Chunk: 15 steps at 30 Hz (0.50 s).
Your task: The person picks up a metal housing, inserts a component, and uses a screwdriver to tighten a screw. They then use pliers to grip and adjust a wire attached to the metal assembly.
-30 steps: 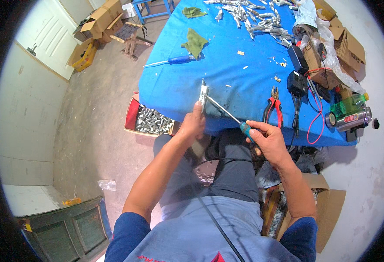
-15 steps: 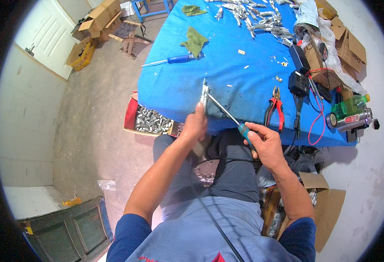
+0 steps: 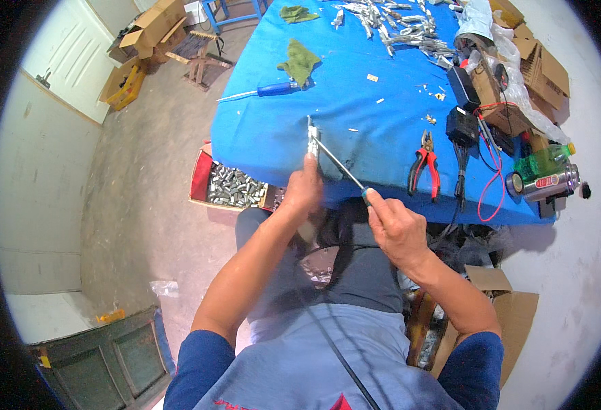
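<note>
My left hand point(image 3: 304, 184) is closed round a small silvery metal part point(image 3: 313, 141), held upright at the near edge of the blue-covered table point(image 3: 259, 140). A thin rod sticks up from the top of the part. In my right hand point(image 3: 397, 230) is a screwdriver point(image 3: 341, 167), its handle mostly hidden by the fingers. Its shaft slants up to the left, and the tip meets the side of the metal part. To the right of my hands lie red-and-black pliers point(image 3: 424, 167). A blue-handled screwdriver point(image 3: 273, 89) lies farther off on the left.
Many silvery metal parts point(image 3: 410, 34) are heaped at the far end. Green cloths point(image 3: 300, 63) lie nearby. Black adapters point(image 3: 462, 126) with cables, a green bottle point(image 3: 543, 160) and a steel flask point(image 3: 553, 184) line the right. A box of metal pieces point(image 3: 201, 179) stands below the left edge.
My right hand has closed farther round the screwdriver's handle and shifted slightly left. The metal part in my left hand sits slightly farther left in view; the whole scene has shifted a little.
</note>
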Tool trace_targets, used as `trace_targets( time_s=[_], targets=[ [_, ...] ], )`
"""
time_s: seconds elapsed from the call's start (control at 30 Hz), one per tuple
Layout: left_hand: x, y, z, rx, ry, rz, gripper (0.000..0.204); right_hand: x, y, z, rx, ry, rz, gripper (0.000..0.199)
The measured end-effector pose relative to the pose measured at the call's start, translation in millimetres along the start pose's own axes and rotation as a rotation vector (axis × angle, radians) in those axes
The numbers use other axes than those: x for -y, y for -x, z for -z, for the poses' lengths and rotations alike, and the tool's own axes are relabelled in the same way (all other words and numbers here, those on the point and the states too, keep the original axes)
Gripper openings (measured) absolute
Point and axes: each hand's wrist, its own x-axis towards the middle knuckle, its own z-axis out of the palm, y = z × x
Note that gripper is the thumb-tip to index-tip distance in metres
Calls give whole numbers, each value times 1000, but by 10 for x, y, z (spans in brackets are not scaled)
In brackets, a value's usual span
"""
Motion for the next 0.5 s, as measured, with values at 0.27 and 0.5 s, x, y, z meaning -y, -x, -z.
trace_targets(
  time_s=[0.27,0.5],
  targets=[
    [-16,8,75,114,132,59,65,-38,-40,96,15,-142,-88,32],
    [-47,89,95,137,314,147,65,-27,17,86,162,-911,-626,31]
  ],
)
